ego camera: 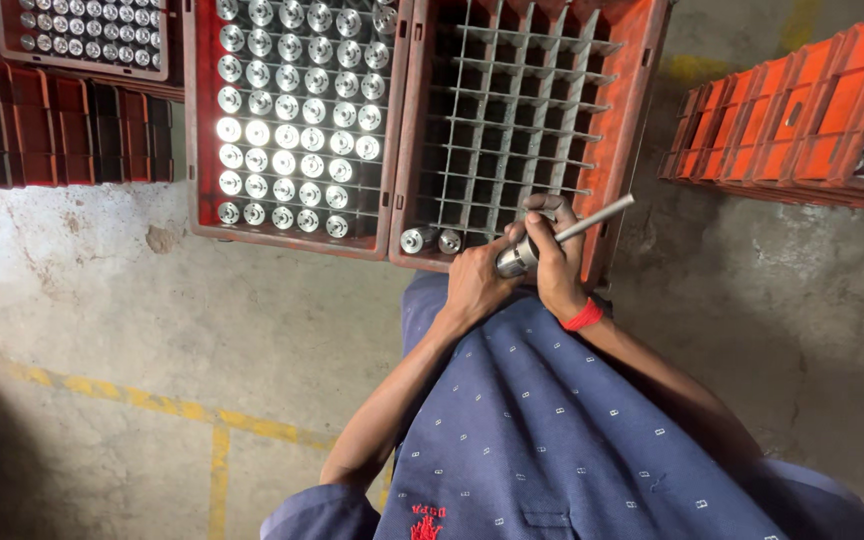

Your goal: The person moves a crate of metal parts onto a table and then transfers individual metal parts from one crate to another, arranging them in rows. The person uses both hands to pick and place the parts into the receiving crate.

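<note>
Both hands gripped one machined steel shaft (552,238) over the near edge of the gridded orange crate (642,90): left hand (477,285) wrapped its thick end, right hand (557,265) closed around the middle. It looked heavy, rigid and slick, best held at the thick collar.

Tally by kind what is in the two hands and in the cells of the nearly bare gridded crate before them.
Loose cylinders in the front cells of the orange gridded crate: 2
Held cylinder, gripped by the left hand: 1
Metal rod, running from the right hand: 1
Total: 4
</note>
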